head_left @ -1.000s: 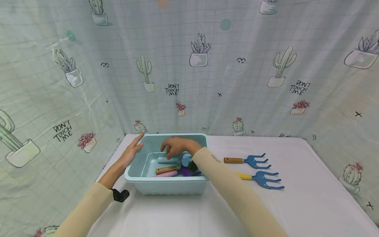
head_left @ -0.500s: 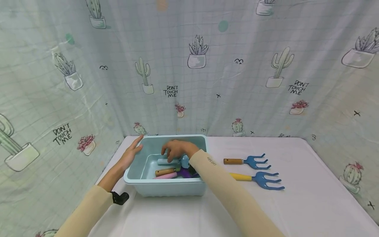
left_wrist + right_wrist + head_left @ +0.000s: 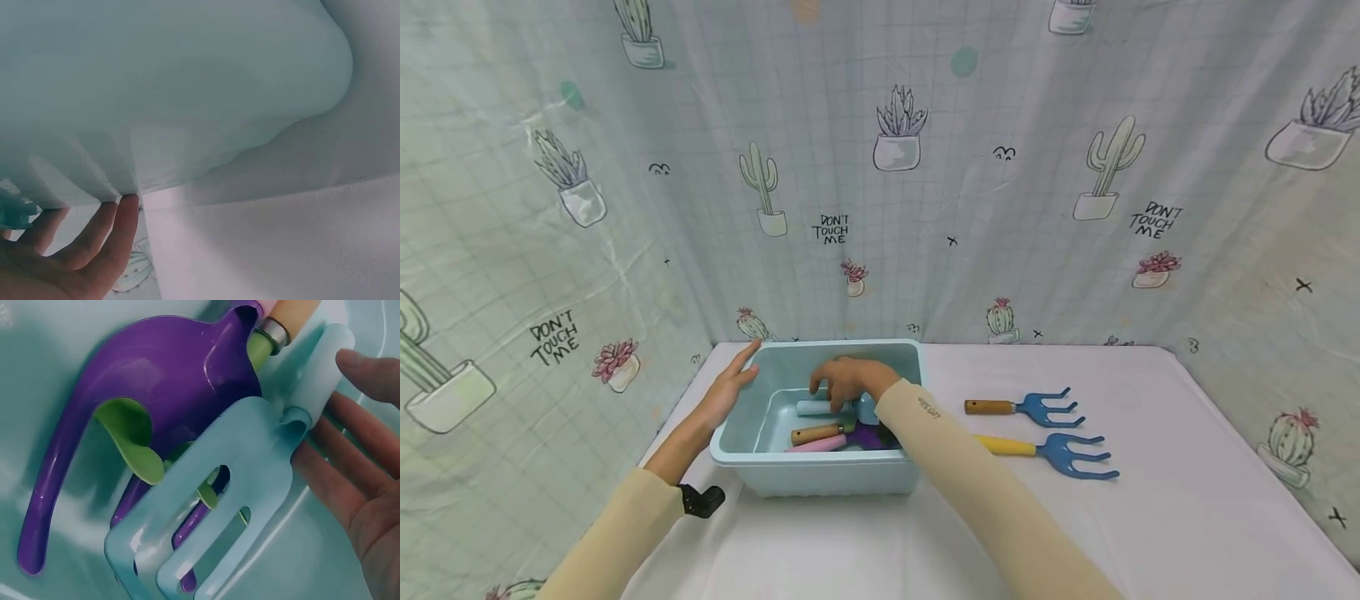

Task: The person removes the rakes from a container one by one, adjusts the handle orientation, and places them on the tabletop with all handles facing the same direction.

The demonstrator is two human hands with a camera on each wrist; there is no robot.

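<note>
Two-handed, working at the pale-blue tub (image 3: 823, 479), seeing a yellow-handled fork (image 3: 1062, 454) and a shorter wooden-handled fork (image 3: 1032, 407) to the tub's right. Holding the right hand (image 3: 850, 379) wide, thumb well apart from fingers, at the handle of a light-blue fork (image 3: 257, 442) inside the tub, overlapping a purple tool (image 3: 156, 375). Touching the tub's left side with the left hand (image 3: 722, 396), straight-fingered and wide.

Light-blue fork (image 3: 231, 462) inside the bin (image 3: 816, 457): tines are running off the right-wrist view.
Yellow handle (image 3: 1009, 447): end is hiding behind the sleeve (image 3: 988, 492), right of the bin.
</note>
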